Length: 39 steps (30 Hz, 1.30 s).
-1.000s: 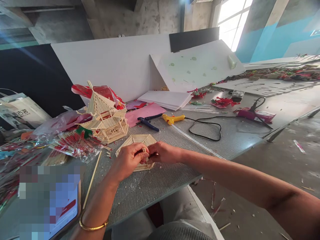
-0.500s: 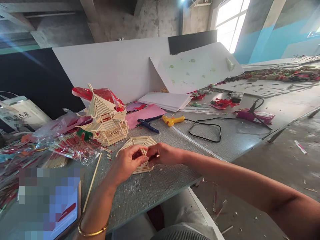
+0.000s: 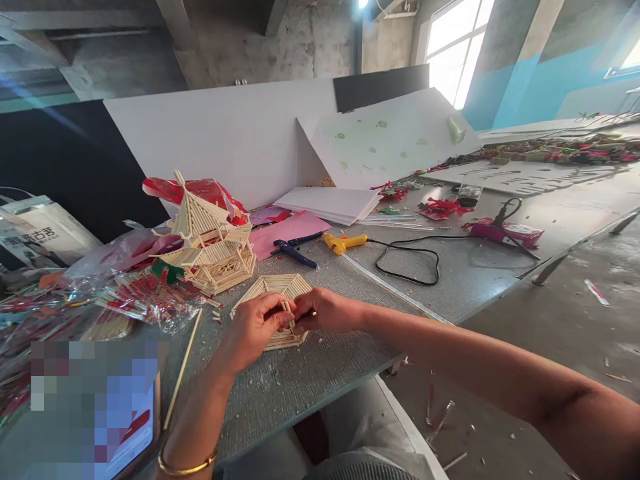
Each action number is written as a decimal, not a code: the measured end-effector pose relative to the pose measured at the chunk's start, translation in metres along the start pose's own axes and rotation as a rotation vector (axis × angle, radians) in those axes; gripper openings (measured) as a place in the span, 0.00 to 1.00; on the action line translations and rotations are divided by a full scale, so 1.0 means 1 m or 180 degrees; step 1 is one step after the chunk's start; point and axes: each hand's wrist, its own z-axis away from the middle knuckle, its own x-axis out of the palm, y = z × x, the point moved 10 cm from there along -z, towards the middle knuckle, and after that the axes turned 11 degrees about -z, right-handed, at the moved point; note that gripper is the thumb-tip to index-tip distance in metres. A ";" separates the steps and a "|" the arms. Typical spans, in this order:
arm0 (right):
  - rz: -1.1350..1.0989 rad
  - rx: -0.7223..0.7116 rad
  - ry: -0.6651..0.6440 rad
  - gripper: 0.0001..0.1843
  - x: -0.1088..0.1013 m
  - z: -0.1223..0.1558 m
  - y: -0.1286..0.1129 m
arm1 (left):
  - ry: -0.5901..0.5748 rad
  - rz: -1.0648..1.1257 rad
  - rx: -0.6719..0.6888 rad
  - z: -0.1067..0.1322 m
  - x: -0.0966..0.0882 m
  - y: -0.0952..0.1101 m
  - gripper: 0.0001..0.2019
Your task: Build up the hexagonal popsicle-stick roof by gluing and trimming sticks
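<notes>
A flat many-sided frame of thin wooden sticks lies on the table in front of me, partly covered by my hands. Over it, my left hand pinches a short wooden stick between thumb and fingers. My right hand is closed at the same spot, its fingertips touching the stick from the right. What else those fingertips may hold is hidden. Behind to the left stands a small pavilion model made of the same sticks, with a pointed roof.
Dark blue cutters and a yellow glue gun with a black cord lie beyond my hands. Bagged red-tipped sticks are heaped at left, near a long stick and a phone. White boards are stacked behind.
The view has shifted very slightly. Both hands stay in nearly the same place over the stick frame, still closed on the short stick.
</notes>
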 end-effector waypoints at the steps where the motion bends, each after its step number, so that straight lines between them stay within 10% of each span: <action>1: -0.0010 -0.0007 0.0005 0.07 0.000 0.000 0.000 | -0.0007 -0.0011 0.0018 0.000 0.000 0.001 0.07; 39: -0.0161 0.0116 0.0141 0.12 -0.010 0.007 -0.007 | 0.0030 0.0488 -0.0157 0.005 -0.007 -0.012 0.16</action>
